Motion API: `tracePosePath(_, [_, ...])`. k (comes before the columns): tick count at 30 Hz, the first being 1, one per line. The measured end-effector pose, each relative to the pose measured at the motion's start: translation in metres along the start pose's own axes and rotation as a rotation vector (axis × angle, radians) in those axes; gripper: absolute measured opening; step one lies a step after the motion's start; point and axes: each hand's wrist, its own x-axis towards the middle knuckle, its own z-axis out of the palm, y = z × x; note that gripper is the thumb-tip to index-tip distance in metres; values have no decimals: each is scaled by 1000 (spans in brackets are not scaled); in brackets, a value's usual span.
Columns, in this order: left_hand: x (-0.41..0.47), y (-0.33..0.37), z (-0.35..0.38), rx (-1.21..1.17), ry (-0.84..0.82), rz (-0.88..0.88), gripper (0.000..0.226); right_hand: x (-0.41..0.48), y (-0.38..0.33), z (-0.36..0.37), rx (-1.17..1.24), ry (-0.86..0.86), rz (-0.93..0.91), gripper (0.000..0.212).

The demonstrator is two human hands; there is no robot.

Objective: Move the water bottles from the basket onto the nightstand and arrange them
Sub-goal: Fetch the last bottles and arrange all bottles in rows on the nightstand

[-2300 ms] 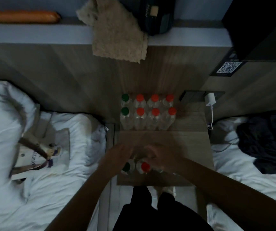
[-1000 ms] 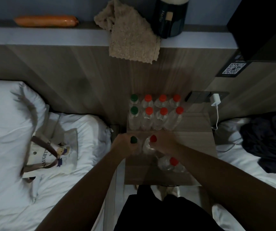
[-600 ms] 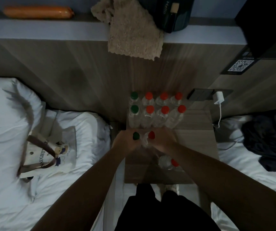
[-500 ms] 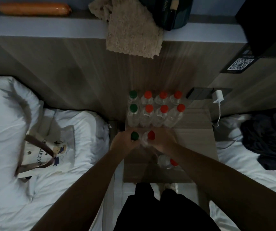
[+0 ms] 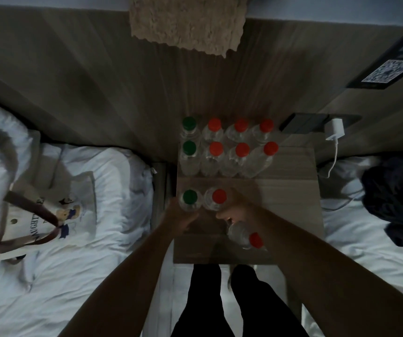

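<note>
A wooden nightstand [image 5: 290, 190] is seen from above at the centre of the frame, between two white beds. Along its far edge, eight upright water bottles [image 5: 227, 152] are arranged in two rows of four, green caps at the left and red caps beside them. A third row is being started nearer the viewer: a green-capped bottle [image 5: 190, 200] and a red-capped bottle [image 5: 216, 198], carried forward from the front edge over the last two seconds, are now set upright, touching each other. The left hand [image 5: 177, 218] is curled around the base of the green-capped bottle, and the right hand [image 5: 235, 210] is closed around the red-capped one. One more red-capped bottle [image 5: 244, 235] is left lying on its side near the front edge, partly hidden by the right forearm. No basket is visible. The arrangement appears nearly finished, with only the lying bottle seemingly left to be stood up.
</note>
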Motion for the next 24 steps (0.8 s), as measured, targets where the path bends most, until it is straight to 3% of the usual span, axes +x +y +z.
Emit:
tracePosePath(5, [17,-6,7,-58,-49,-21,21,13,5,10,23,-52,54,88])
tracePosePath(14, [29,-6,6,-70,-50,-24,16,18,-2,9,53,6,25,94])
tracePosePath(19, [45,-4,1,-88,-106,-13,19,17,-14,4,92,21,-14,65])
tracePosePath(24, [63,-4,-1,-47,-73,-113,18,20,-25,2,82,70,-41,61])
